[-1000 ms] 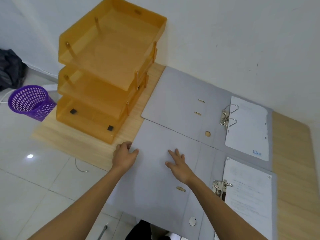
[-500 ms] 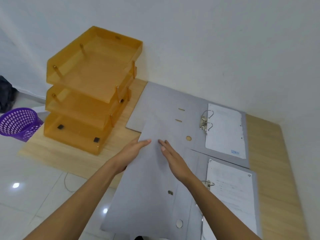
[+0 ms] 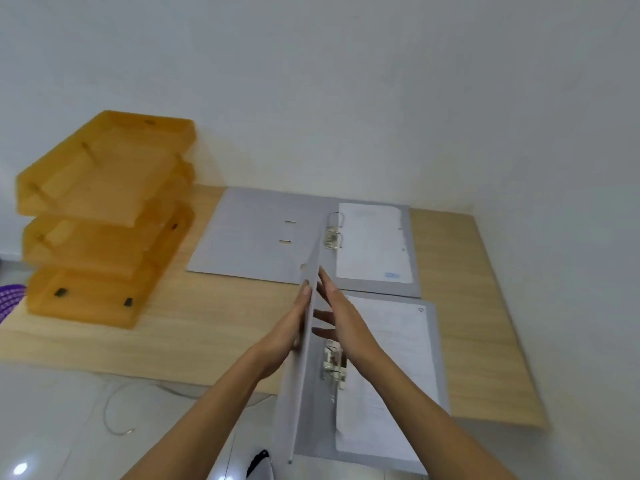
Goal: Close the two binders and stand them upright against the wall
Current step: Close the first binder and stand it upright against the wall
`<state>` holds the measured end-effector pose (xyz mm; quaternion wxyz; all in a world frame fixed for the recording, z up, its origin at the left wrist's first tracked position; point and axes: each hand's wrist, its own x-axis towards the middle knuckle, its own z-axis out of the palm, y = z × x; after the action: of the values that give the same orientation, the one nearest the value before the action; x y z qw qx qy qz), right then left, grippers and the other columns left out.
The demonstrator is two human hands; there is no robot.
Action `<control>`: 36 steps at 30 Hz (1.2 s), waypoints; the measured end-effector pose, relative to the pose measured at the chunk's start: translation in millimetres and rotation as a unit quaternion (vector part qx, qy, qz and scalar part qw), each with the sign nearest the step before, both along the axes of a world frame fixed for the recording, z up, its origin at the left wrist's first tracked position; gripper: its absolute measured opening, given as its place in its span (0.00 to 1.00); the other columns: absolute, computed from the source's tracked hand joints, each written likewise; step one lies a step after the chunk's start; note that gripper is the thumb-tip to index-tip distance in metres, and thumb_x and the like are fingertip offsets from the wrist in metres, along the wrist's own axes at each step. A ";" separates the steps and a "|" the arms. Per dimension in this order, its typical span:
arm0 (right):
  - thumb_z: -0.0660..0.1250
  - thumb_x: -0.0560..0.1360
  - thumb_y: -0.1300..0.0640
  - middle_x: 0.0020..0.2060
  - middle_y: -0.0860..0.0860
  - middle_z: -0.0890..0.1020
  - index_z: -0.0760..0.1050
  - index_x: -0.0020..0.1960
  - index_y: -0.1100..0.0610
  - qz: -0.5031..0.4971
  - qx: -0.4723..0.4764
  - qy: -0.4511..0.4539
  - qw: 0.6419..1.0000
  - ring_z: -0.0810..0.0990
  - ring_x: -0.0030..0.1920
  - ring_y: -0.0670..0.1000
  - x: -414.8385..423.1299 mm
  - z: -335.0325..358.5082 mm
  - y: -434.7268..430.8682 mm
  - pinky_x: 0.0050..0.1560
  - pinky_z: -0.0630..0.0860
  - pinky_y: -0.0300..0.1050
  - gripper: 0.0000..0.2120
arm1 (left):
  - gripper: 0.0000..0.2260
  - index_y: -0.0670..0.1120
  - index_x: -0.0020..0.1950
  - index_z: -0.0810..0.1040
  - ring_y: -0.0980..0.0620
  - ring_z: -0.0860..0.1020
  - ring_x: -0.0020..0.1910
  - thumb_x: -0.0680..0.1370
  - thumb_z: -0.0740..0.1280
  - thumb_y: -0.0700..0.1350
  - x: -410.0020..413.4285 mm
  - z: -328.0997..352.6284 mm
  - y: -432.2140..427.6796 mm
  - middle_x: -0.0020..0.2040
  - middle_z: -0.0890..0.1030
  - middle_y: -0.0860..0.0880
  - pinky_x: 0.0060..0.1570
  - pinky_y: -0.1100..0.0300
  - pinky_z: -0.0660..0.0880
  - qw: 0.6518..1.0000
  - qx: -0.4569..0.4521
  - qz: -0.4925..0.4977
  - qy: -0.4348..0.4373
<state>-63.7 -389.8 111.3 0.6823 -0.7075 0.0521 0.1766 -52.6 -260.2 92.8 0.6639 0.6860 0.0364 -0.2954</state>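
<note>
Two grey lever-arch binders lie on a wooden desk. The far binder lies fully open and flat, with white paper on its right half. The near binder is half closed: its front cover stands about vertical, seen edge-on. My left hand presses flat against the cover's outer left face. My right hand is on the cover's inner right side, fingers spread, above the metal ring mechanism. Both hands sandwich the cover between them.
An orange three-tier paper tray stands at the desk's left. The white wall runs behind the desk and down its right side. A purple basket and a thin cable are on the tiled floor.
The near binder's front cover has swung up from lying flat to standing vertical, with both hands following it. The view has tilted upward, toward the wall.
</note>
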 end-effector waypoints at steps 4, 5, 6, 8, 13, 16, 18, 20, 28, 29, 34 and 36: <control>0.57 0.82 0.39 0.69 0.39 0.78 0.67 0.75 0.37 -0.060 0.008 0.006 0.998 0.79 0.67 0.48 -24.6 5.2 -57.1 0.68 0.77 0.52 0.22 | 0.38 0.63 0.82 0.41 0.57 0.44 0.82 0.76 0.49 0.74 -20.9 -26.0 -42.0 0.83 0.44 0.60 0.81 0.46 0.44 0.987 0.142 -0.045 -0.053; 0.60 0.82 0.44 0.67 0.38 0.78 0.66 0.75 0.39 -0.072 -0.017 -0.005 0.997 0.78 0.68 0.47 -30.9 3.1 -71.4 0.67 0.76 0.48 0.22 | 0.38 0.61 0.82 0.39 0.56 0.39 0.82 0.76 0.48 0.74 -24.9 -36.3 -48.5 0.83 0.40 0.59 0.81 0.46 0.42 0.977 0.189 -0.068 -0.071; 0.63 0.82 0.49 0.66 0.38 0.77 0.63 0.77 0.40 -0.080 -0.047 -0.018 0.996 0.78 0.68 0.46 -35.7 1.7 -83.7 0.65 0.75 0.43 0.24 | 0.39 0.63 0.80 0.35 0.54 0.36 0.82 0.75 0.46 0.75 -27.3 -50.2 -52.8 0.83 0.37 0.58 0.80 0.44 0.40 0.966 0.225 -0.090 -0.087; 0.64 0.81 0.58 0.64 0.39 0.72 0.46 0.82 0.43 -0.077 -0.120 -0.042 0.989 0.77 0.64 0.47 -45.8 -4.8 -108.3 0.56 0.73 0.31 0.38 | 0.36 0.70 0.74 0.29 0.52 0.33 0.81 0.72 0.42 0.78 -36.8 -69.0 -61.5 0.82 0.33 0.59 0.78 0.36 0.41 0.938 0.306 -0.124 -0.108; 0.63 0.78 0.71 0.66 0.41 0.66 0.40 0.83 0.46 -0.085 -0.193 -0.017 0.977 0.72 0.63 0.45 -69.4 -35.7 -161.1 0.45 0.68 0.17 0.46 | 0.36 0.64 0.80 0.36 0.43 0.35 0.82 0.77 0.48 0.72 -67.6 -84.7 -72.6 0.82 0.32 0.57 0.72 0.27 0.44 0.887 0.437 -0.113 -0.095; 0.67 0.77 0.67 0.76 0.48 0.64 0.45 0.83 0.49 -0.087 -0.212 0.007 0.973 0.66 0.76 0.51 -79.7 -57.6 -181.3 0.65 0.61 0.30 0.44 | 0.43 0.65 0.80 0.37 0.38 0.40 0.82 0.71 0.49 0.78 -75.7 -97.0 -66.9 0.83 0.34 0.55 0.74 0.28 0.49 0.885 0.451 -0.082 -0.087; 0.69 0.77 0.62 0.78 0.55 0.61 0.48 0.83 0.50 -0.071 -0.227 0.040 0.970 0.63 0.77 0.54 -82.3 -70.5 -190.8 0.67 0.60 0.36 0.43 | 0.48 0.63 0.81 0.38 0.35 0.55 0.81 0.67 0.54 0.80 -76.5 -104.1 -65.7 0.84 0.41 0.48 0.75 0.36 0.59 0.901 0.428 -0.041 -0.056; 0.71 0.77 0.57 0.79 0.56 0.57 0.49 0.83 0.50 -0.060 -0.243 0.065 0.966 0.61 0.78 0.55 -81.3 -83.2 -196.6 0.70 0.61 0.40 0.43 | 0.51 0.53 0.83 0.43 0.36 0.69 0.74 0.70 0.65 0.72 -76.4 -105.5 -66.5 0.81 0.58 0.40 0.69 0.43 0.68 0.925 0.379 0.026 -0.011; 0.71 0.76 0.48 0.83 0.58 0.41 0.50 0.83 0.50 0.010 -0.334 0.114 0.936 0.45 0.83 0.57 -75.4 -127.1 -196.3 0.80 0.51 0.50 0.43 | 0.39 0.39 0.71 0.63 0.37 0.75 0.66 0.72 0.74 0.61 -73.7 -111.9 -72.7 0.70 0.74 0.39 0.57 0.48 0.74 0.934 0.342 0.093 0.045; 0.70 0.76 0.47 0.82 0.58 0.40 0.49 0.83 0.50 0.013 -0.358 0.108 0.927 0.42 0.83 0.58 -74.6 -129.9 -192.9 0.81 0.50 0.52 0.43 | 0.39 0.40 0.71 0.63 0.38 0.76 0.66 0.71 0.74 0.61 -73.9 -112.2 -71.9 0.69 0.74 0.39 0.58 0.47 0.75 0.934 0.342 0.095 0.044; 0.65 0.79 0.47 0.82 0.54 0.34 0.42 0.83 0.48 0.099 -0.439 0.069 0.890 0.35 0.82 0.60 -68.9 -139.8 -171.7 0.80 0.42 0.61 0.43 | 0.39 0.41 0.68 0.65 0.38 0.77 0.64 0.69 0.75 0.64 -74.4 -112.9 -71.9 0.67 0.75 0.40 0.59 0.45 0.76 0.930 0.352 0.096 0.039; 0.66 0.79 0.47 0.82 0.54 0.34 0.40 0.83 0.47 0.125 -0.424 0.087 0.893 0.35 0.82 0.60 -66.5 -143.9 -166.0 0.80 0.43 0.64 0.44 | 0.39 0.42 0.66 0.65 0.38 0.78 0.63 0.69 0.73 0.66 -76.7 -111.8 -76.1 0.67 0.76 0.41 0.56 0.46 0.76 0.921 0.379 0.085 0.030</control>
<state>-130.2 -555.9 -32.6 0.2827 -0.9118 0.0923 0.2830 -129.3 -336.3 -19.0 0.3757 0.8714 0.2235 -0.2227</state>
